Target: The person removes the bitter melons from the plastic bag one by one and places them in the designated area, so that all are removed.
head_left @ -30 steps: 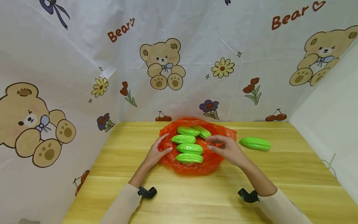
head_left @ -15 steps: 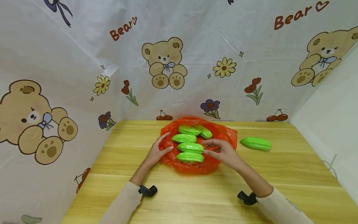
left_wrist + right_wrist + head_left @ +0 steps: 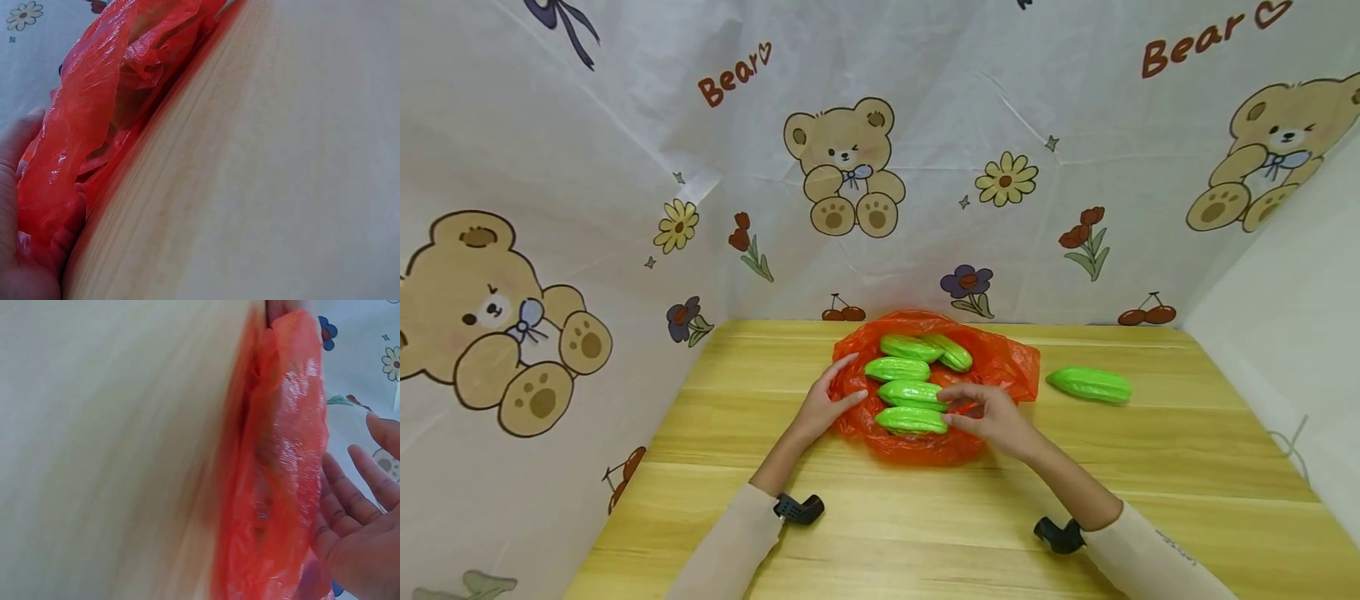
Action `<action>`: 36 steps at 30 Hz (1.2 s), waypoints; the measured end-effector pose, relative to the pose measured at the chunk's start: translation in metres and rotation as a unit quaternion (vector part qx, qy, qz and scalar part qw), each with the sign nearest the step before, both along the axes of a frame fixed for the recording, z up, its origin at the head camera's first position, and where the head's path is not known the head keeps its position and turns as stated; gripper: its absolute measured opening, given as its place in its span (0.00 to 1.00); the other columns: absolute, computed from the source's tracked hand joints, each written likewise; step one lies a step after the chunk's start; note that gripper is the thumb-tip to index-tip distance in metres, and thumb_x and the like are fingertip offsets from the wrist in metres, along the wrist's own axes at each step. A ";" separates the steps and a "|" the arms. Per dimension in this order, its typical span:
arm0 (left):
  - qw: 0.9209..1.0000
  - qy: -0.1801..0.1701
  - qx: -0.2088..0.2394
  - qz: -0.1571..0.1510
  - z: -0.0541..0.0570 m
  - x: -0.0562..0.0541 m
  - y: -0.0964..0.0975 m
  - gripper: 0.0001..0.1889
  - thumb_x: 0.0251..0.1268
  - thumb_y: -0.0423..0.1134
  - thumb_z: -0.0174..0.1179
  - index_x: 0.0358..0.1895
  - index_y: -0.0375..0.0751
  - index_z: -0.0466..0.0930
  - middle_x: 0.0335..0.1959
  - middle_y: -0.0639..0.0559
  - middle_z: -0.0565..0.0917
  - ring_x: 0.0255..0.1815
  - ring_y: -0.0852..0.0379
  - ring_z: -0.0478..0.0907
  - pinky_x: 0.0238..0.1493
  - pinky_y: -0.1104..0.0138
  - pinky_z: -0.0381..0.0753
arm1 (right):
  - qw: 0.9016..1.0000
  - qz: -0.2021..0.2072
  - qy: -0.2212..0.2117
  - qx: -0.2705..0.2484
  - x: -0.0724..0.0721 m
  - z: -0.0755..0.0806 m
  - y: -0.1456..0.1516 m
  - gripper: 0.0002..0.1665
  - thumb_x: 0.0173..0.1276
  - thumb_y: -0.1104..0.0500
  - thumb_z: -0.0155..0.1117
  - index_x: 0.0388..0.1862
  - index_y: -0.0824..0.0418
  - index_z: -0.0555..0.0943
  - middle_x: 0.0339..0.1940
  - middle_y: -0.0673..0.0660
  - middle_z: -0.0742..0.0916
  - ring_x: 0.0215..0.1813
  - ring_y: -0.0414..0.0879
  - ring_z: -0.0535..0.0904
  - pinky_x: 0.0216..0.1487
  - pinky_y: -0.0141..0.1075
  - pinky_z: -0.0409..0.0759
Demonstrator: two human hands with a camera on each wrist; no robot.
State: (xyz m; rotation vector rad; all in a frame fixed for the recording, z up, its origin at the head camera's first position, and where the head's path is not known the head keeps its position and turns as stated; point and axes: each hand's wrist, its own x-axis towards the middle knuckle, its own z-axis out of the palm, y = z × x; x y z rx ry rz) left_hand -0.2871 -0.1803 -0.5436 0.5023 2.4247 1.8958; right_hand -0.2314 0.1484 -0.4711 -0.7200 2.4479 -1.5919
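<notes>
White bear-print cloth (image 3: 925,75) is hung behind and to the left of a wood-grained tabletop (image 3: 895,533), on which an opened red plastic bag (image 3: 1017,367) is laid towards the back edge. Inside the bag, five ribbed green bitter gourds can be counted: a back gourd (image 3: 910,347), a slanted gourd (image 3: 954,356) set against its right end, then a third gourd (image 3: 897,369), a fourth gourd (image 3: 910,394) and a front gourd (image 3: 912,419), lined up one before another. Whether more are hidden beneath cannot be told. A lone gourd (image 3: 1090,384) is left on the bare wood, to the right of the bag and well apart from it.

The left hand (image 3: 823,406) is held at the bag's left rim, thumb and fingers spread; red plastic is seen between them in the left wrist view, but no grip is shown. The right hand (image 3: 996,419) is placed at the right ends of the fourth and front gourds, its thumb and fingers parted; nothing appears to be pinched, and contact cannot be confirmed.

Judged from this layout, the arranging within the bag is well advanced, with only the lone gourd not bagged; the bag has not been closed.
</notes>
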 end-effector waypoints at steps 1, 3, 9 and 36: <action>1.000 0.000 0.002 0.000 0.004 0.002 0.001 0.37 0.69 0.40 0.67 0.79 0.49 0.61 0.78 0.47 0.62 0.75 0.43 0.62 0.68 0.47 0.71 | 1.000 0.002 0.003 0.003 -0.001 -0.002 -0.001 0.20 0.68 0.61 0.72 0.57 0.66 0.83 0.52 0.62 0.87 0.51 0.59 0.83 0.48 0.38 0.85; 1.000 0.002 0.008 -0.002 0.011 0.007 0.003 0.37 0.69 0.38 0.66 0.79 0.46 0.61 0.78 0.46 0.62 0.75 0.42 0.62 0.69 0.47 0.71 | 1.000 0.004 0.006 0.009 -0.001 -0.006 -0.002 0.20 0.68 0.61 0.72 0.56 0.66 0.83 0.51 0.63 0.87 0.51 0.59 0.83 0.48 0.40 0.85; 1.000 0.002 0.024 -0.013 0.023 0.015 0.005 0.37 0.70 0.36 0.66 0.78 0.42 0.61 0.78 0.44 0.62 0.74 0.41 0.64 0.67 0.48 0.73 | 1.000 0.006 0.009 0.028 -0.002 -0.011 -0.004 0.19 0.67 0.60 0.73 0.55 0.65 0.84 0.51 0.60 0.88 0.52 0.57 0.84 0.51 0.43 0.85; 1.000 0.008 0.009 -0.007 -0.005 -0.001 -0.003 0.38 0.65 0.51 0.70 0.77 0.59 0.64 0.74 0.56 0.67 0.73 0.49 0.67 0.65 0.52 0.76 | 0.995 0.004 0.043 0.091 -0.008 -0.024 -0.011 0.18 0.64 0.63 0.75 0.52 0.63 0.85 0.47 0.55 0.88 0.47 0.51 0.84 0.51 0.49 0.84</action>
